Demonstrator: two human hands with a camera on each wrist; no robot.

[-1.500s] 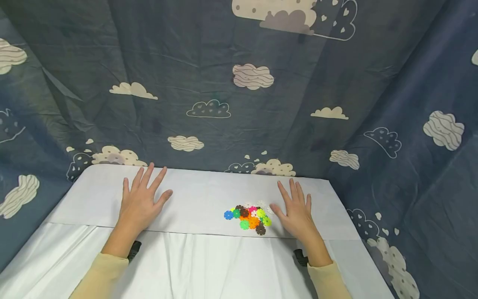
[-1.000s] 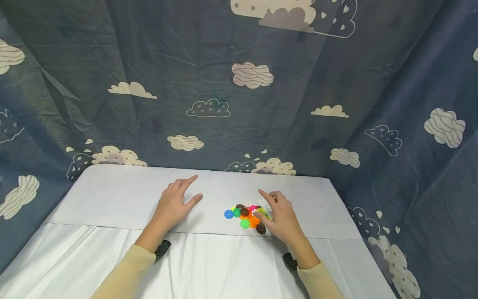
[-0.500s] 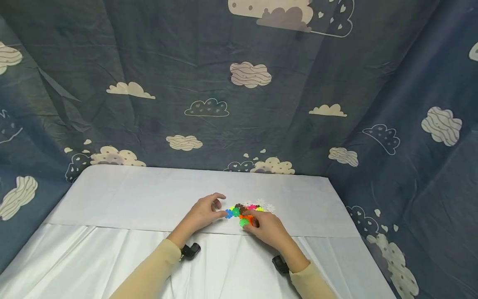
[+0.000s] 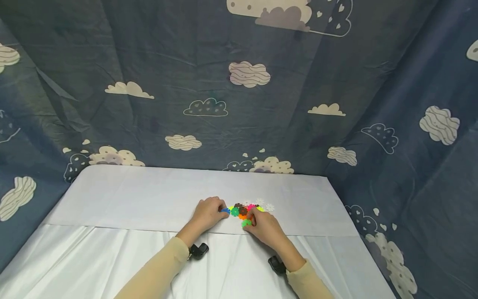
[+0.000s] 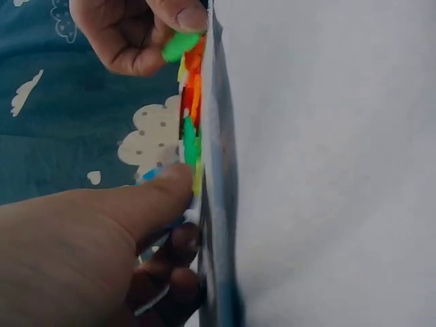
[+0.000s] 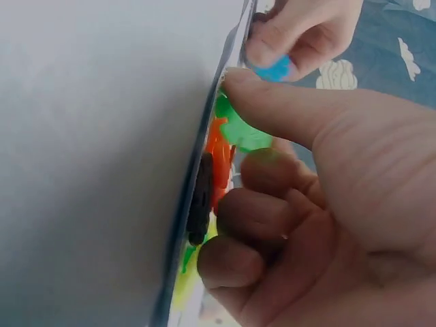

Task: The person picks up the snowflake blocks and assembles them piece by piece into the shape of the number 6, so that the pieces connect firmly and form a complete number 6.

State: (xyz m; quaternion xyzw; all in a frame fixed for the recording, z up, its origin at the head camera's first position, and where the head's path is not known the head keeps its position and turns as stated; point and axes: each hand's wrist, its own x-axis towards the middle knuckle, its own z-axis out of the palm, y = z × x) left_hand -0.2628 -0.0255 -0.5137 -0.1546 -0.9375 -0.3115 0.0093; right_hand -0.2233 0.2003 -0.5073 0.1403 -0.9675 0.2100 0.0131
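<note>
A small pile of bright snowflake-shaped plastic discs [image 4: 248, 209] lies on the white-covered table [image 4: 130, 195], right of centre. My left hand [image 4: 221, 209] is at the pile's left edge, thumb and fingers pinching a blue disc [image 4: 225, 210]. My right hand [image 4: 251, 220] is at the pile's near side and pinches a green disc [image 4: 245, 223]. The left wrist view shows the blue disc [image 5: 151, 175] under my thumb. In the right wrist view the green disc [image 6: 238, 129] sits under my thumb, with orange discs [image 6: 218, 163] and a brown disc [image 6: 201, 197] beside it.
Dark blue cloth printed with clouds [image 4: 239, 104] hangs behind the table and along both sides. A few white discs [image 4: 266, 206] lie at the pile's far right. A fold in the table cover [image 4: 112, 228] runs across, just in front of the hands.
Both hands lay flat and far apart on the table; they moved inward to the pile, curled their fingers and now pinch a blue and a green disc.
</note>
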